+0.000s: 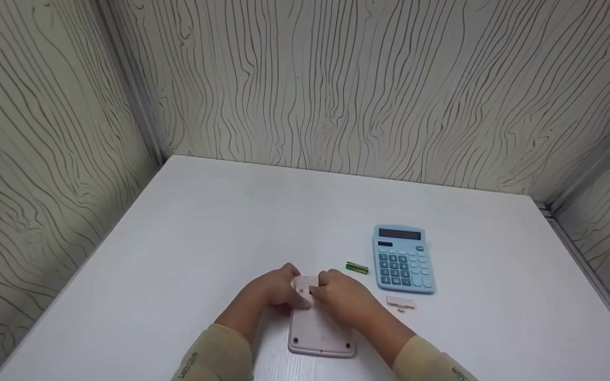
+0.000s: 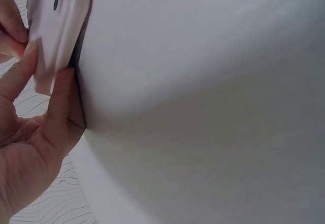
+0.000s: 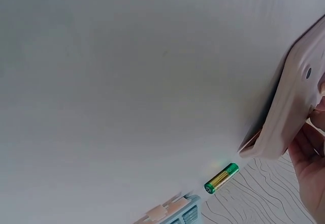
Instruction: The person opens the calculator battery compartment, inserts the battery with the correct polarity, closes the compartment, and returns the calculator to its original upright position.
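Note:
A pink calculator (image 1: 322,332) lies face down on the white table, its back with small dark feet showing. My left hand (image 1: 278,288) grips its far left side, thumb on the back and fingers under the edge, as the left wrist view also shows. My right hand (image 1: 344,297) is at the far right part, fingers curled over the end, one digit at a small dark opening in the back. That hand hides part of the opening. In the right wrist view the calculator (image 3: 292,99) is tilted, its far end raised off the table.
A green and gold battery (image 1: 357,267) lies just beyond the right hand. To its right, a light blue calculator (image 1: 403,259) lies face up. A small pink cover (image 1: 400,302) is in front of the blue calculator. Patterned panels (image 1: 326,84) stand behind the table.

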`<state>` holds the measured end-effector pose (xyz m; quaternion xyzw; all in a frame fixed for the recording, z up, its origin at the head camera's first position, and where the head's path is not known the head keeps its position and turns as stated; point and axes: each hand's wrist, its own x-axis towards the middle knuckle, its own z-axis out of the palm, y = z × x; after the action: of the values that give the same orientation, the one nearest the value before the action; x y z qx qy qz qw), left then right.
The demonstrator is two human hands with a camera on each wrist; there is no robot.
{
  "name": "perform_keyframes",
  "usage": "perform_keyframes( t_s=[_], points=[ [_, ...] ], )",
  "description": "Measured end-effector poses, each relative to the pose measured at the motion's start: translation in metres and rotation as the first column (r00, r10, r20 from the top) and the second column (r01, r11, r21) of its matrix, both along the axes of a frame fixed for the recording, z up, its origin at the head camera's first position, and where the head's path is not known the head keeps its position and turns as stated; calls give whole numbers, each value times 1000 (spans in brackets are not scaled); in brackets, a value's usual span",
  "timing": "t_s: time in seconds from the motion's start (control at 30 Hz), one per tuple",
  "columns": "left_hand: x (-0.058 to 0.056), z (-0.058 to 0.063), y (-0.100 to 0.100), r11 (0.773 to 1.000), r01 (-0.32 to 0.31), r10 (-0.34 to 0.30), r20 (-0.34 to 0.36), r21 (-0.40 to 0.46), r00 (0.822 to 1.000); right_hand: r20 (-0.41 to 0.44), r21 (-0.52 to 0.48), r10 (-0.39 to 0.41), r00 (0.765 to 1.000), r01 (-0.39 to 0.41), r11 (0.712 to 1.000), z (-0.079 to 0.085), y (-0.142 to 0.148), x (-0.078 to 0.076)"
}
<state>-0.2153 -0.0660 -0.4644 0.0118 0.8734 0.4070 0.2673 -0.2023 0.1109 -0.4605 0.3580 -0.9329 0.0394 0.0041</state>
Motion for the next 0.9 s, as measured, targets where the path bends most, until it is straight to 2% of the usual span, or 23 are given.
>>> perform_keyframes(
  t_s=[0.4,0.57,0.8,0.9],
  points=[
    [-2,-2,0,1000,4,-4,-10,-22,1000,54,0,15,998,-15,1000,-1,5,0],
    [-2,-1,0,999,14,-14,-16,-40,1000,33,14,25,999,-26,1000,-1,5,2],
    [-1,0,-1,999,14,-16,-33,-52,999,18,-38,28,999,-27,999,-2,5,1],
    [-1,-1,-2,998,18,-20,-35,-56,999,42,-56,15,999,-13,998,-1,5,0]
  ],
)
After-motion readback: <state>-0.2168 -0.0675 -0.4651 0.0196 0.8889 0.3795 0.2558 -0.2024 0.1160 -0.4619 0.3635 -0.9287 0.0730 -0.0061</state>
